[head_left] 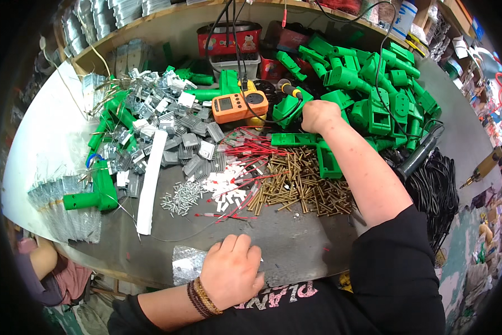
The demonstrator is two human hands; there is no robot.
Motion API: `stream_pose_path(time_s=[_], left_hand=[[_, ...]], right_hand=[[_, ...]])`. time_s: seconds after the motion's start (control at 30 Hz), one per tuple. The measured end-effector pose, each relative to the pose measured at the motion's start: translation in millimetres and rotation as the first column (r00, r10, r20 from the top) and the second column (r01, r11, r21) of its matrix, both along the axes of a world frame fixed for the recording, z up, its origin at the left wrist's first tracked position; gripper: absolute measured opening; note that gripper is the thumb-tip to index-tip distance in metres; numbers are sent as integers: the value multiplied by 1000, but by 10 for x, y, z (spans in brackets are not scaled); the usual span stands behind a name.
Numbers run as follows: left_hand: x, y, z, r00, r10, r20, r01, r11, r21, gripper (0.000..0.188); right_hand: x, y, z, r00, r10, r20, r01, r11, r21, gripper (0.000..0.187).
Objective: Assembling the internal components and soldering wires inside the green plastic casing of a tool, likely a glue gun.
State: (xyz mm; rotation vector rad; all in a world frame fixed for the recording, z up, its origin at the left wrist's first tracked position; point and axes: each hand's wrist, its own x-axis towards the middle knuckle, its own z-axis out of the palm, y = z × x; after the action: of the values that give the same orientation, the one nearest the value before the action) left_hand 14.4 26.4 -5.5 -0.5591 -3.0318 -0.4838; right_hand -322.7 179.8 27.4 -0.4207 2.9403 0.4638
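Note:
My left hand (231, 271), with beaded bracelets at the wrist, is closed low over the table's front edge. Beside it lies a piece of clear bubble wrap (187, 264); whatever its fingers hold is hidden. My right arm reaches far across the table. That hand (320, 116) is closed too, against a green plastic housing (290, 107), and its grip is out of sight. Just left of it is a yellow-and-black tool handle (290, 89). Below the right forearm spreads a heap of long brass-coloured screws (304, 184).
Green housings (368, 78) pile at the back right. An orange meter (239, 106) stands mid-table. Nearby are grey metal parts (192, 131), small silver screws (182, 198), white connectors (228, 187), red wires (248, 146), a white strip (151, 184) and black cables (434, 187). A person's arm or leg shows at left.

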Motion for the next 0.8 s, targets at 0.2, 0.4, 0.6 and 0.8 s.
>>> stream_pose_path(time_s=[0.2,0.4,0.6,0.8], left_hand=[[-51,-164,114,986,-169,2,169,985,28,35],[9,-50,-17,978,-201,-48,200,979,-32,32],[-56,-146,-187,977,-165,-138,196,947,253,23],[-75,-187,-300,992,-72,-107,121,803,583,16]], right_hand=[[10,-76,-66,999,-17,27,21,988,-156,34],[-5,-48,-156,998,-23,-54,14,988,-155,31],[2,-43,-83,993,-117,-23,112,984,-139,35],[-10,-57,-170,988,-150,-41,140,972,-187,45]])
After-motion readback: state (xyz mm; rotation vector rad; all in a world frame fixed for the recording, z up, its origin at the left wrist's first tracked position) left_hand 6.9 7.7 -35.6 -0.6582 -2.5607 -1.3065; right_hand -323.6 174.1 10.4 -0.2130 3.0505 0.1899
